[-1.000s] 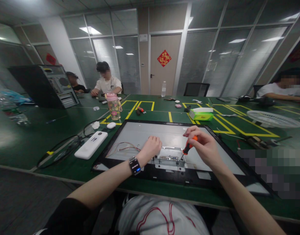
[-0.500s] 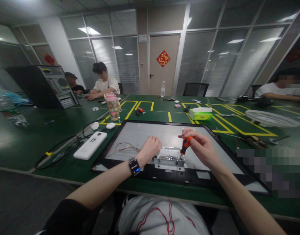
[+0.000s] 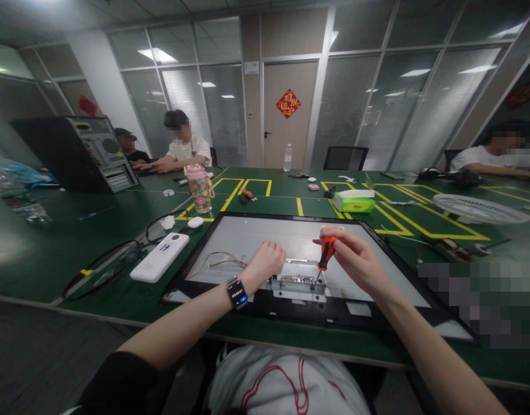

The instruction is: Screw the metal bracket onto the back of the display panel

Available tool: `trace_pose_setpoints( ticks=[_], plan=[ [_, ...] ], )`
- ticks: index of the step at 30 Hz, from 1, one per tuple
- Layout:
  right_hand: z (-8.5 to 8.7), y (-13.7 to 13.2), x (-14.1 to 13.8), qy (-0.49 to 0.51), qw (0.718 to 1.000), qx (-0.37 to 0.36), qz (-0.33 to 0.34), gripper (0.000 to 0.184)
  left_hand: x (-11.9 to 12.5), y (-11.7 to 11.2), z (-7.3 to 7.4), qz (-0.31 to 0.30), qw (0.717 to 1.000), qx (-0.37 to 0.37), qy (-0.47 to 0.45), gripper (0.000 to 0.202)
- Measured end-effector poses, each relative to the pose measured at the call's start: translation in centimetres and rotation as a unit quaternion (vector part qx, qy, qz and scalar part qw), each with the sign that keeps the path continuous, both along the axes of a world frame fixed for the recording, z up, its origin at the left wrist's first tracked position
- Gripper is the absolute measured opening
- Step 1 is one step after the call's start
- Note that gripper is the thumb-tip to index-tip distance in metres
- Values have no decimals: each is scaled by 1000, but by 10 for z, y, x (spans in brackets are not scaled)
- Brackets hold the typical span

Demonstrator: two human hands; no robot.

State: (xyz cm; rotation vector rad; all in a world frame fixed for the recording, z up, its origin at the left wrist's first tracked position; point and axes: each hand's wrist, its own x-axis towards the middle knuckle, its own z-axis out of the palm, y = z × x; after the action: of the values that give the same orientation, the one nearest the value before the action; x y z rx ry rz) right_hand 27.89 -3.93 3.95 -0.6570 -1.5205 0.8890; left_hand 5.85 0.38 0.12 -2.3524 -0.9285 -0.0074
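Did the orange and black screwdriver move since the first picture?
Yes: the screwdriver has swung left in the picture and stands more upright, judged against the metal bracket.

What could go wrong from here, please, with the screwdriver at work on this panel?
The tilted screwdriver in the right hand could slip off the metal bracket and scratch the grey panel. The left hand, close to the bracket, might get nicked. The thin wires beside it could snag if that hand moves.

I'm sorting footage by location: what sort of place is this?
Probably an office or meeting room, perhaps doubling as a workshop: glass partitions, a large green table, and a screwdriver in the right hand.
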Motion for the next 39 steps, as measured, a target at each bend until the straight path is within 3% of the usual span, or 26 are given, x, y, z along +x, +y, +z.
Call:
trace_pose_setpoints(
  ticks=[8, 14, 25, 39],
  plan=[
    [-3, 2, 0, 9, 996, 50, -73, 8, 0, 0, 2, -2, 1000, -11, 0, 6],
    [-7, 2, 7, -18, 997, 44, -68, 20, -1, 0, 1, -3, 1000, -9, -2, 6],
    [1, -2, 0, 12, 999, 36, 31, 10, 2, 1, -5, 3, 1000, 17, 4, 8],
    [-6, -2, 3, -23, 1000, 12, 3, 31, 5, -5, 1, 2, 999, 37, 27, 11]
  ],
)
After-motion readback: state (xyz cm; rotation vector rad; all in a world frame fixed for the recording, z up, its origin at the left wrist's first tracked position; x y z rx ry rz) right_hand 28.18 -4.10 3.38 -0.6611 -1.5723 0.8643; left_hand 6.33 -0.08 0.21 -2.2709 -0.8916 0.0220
